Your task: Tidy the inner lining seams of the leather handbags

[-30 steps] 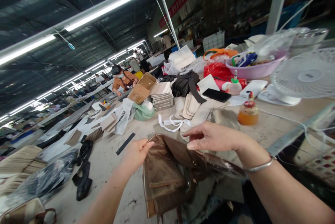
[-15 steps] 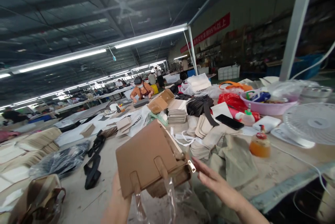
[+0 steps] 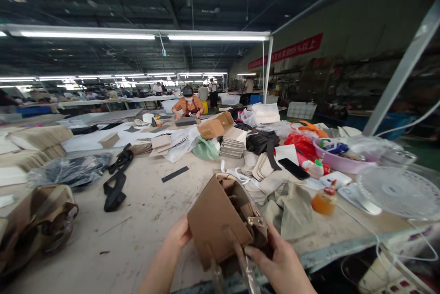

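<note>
A brown handbag [image 3: 220,220] is held tilted over the near edge of the worktable, its open top turned to the right and away. My left hand [image 3: 180,234] grips its left side, with the fingertips hidden behind the panel. My right hand [image 3: 275,252] pinches the right end of the bag, thumb on the near side, close to a metal zipper pull [image 3: 255,221]. Plastic-wrapped handles [image 3: 242,262] hang down toward me. Dark folds of the interior show through the opening.
Another brown bag [image 3: 37,225] lies at left, near a black strap [image 3: 117,188]. Right of the bag are grey-green fabric [image 3: 292,211], a bottle of orange liquid [image 3: 324,201], a phone [image 3: 294,169] and a round fan [image 3: 395,191]. A co-worker [image 3: 188,103] sits across the table [image 3: 144,220].
The bag has turned so its opening shows more, and it sits lower in view. My right hand, open beside the zipper pull before, has closed on the bag's right end. The view has levelled.
</note>
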Demonstrator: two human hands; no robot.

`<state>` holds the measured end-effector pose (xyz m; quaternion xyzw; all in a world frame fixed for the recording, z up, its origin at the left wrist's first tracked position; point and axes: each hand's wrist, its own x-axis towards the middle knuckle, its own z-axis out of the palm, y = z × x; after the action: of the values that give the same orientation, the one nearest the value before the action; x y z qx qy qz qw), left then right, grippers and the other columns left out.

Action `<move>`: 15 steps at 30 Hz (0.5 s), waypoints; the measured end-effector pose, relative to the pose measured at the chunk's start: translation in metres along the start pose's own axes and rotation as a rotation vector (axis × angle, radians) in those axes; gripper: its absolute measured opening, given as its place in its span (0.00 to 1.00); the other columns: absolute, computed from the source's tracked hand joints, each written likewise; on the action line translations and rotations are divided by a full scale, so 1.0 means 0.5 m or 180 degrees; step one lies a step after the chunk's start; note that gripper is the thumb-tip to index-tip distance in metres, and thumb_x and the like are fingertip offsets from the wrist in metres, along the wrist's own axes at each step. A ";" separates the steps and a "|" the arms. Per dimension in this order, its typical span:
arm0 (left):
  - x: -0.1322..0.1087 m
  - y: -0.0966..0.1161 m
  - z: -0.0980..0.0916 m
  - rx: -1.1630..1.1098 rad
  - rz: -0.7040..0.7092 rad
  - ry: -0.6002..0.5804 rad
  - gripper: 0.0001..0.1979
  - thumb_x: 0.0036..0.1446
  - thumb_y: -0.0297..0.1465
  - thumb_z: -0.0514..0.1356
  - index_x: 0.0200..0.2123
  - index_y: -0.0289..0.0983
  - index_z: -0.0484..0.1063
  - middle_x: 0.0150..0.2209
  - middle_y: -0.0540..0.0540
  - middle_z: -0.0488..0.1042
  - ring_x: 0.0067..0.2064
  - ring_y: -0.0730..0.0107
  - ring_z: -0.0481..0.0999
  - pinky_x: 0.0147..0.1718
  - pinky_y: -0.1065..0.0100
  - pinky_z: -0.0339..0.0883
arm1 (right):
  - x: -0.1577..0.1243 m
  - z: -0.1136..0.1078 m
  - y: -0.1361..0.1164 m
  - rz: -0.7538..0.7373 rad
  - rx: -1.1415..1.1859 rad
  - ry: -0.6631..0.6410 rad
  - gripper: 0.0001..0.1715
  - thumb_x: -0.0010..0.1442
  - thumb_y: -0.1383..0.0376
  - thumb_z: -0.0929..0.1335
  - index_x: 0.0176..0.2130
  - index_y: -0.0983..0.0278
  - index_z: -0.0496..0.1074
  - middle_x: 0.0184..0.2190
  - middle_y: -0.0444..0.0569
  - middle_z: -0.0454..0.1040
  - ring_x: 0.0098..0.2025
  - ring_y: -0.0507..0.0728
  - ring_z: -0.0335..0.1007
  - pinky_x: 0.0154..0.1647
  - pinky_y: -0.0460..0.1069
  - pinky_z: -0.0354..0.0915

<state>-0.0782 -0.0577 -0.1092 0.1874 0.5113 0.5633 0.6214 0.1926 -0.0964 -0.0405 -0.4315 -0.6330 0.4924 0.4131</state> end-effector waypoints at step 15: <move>-0.199 -0.078 0.127 0.3002 0.1890 -0.0210 0.63 0.37 0.28 0.69 0.66 0.42 0.27 0.69 0.40 0.33 0.68 0.48 0.39 0.64 0.49 0.44 | 0.007 0.071 0.077 0.0643 0.0963 0.0188 0.52 0.52 0.56 0.70 0.66 0.63 0.43 0.58 0.54 0.66 0.58 0.62 0.62 0.58 0.56 0.60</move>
<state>0.0110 -0.1361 -0.0725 0.5987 0.6135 0.4182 0.3005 0.1634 -0.0972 -0.0843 -0.4401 -0.4927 0.6082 0.4401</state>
